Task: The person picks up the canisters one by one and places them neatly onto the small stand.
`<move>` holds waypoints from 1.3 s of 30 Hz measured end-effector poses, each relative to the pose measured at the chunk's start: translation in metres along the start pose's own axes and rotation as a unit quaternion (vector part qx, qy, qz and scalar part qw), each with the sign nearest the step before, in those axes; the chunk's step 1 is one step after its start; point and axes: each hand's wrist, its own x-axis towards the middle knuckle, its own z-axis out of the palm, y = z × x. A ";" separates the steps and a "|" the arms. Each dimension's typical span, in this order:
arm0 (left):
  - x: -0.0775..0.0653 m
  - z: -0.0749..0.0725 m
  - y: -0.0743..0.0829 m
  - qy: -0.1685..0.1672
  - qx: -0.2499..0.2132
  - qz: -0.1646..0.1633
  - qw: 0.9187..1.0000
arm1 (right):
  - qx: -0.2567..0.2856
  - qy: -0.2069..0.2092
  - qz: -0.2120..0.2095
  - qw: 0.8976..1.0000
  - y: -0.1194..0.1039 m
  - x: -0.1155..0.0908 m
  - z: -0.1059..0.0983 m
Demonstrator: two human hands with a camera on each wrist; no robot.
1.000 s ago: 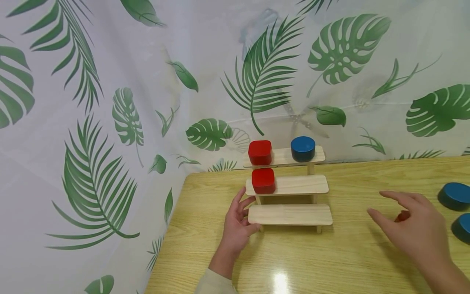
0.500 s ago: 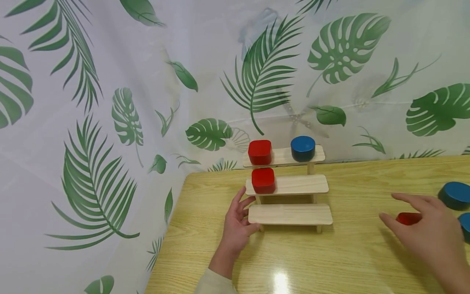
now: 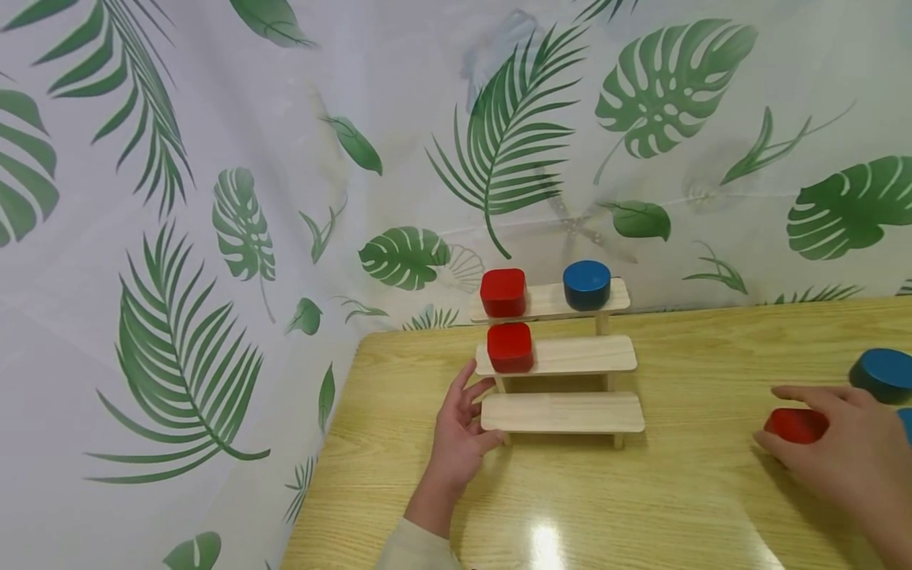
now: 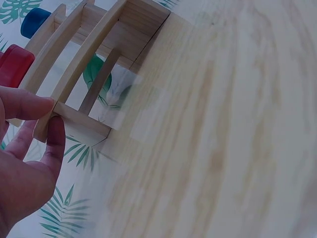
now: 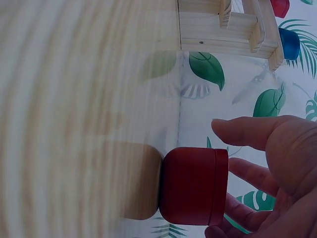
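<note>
At the left end of a three-tier wooden shelf (image 3: 563, 413), my left hand (image 3: 456, 447) pinches the lowest board, thumb on top and a finger beneath in the left wrist view. One red rounded-square box (image 3: 504, 293) sits on the top tier and another red box (image 3: 510, 348) on the middle one, both at the left. A blue round box (image 3: 587, 285) stands at the top right. On the table at right, my right hand (image 3: 844, 447) is spread around a third red box (image 5: 193, 186). The right wrist view shows its thumb apart from that box.
Two blue round boxes lie on the table at the far right: one blue box (image 3: 883, 374) behind my right hand, the other partly hidden by it. A leaf-patterned cloth wall (image 3: 399, 198) rises behind and left of the wooden table (image 3: 698, 507).
My right hand has moved right and its fingers have come in closer around the red box on the table. My left hand stays on the shelf.
</note>
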 end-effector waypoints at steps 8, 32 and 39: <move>0.001 0.001 -0.001 0.008 0.003 -0.011 1.000 | 0.006 -0.031 -0.004 0.999 0.002 0.000 -0.004; 0.000 0.000 0.001 0.007 -0.002 -0.016 1.000 | -0.006 -0.066 0.002 0.998 0.011 0.000 -0.003; 0.001 0.001 0.001 0.006 0.000 -0.014 1.000 | -0.006 -0.075 0.008 0.997 0.014 0.001 -0.002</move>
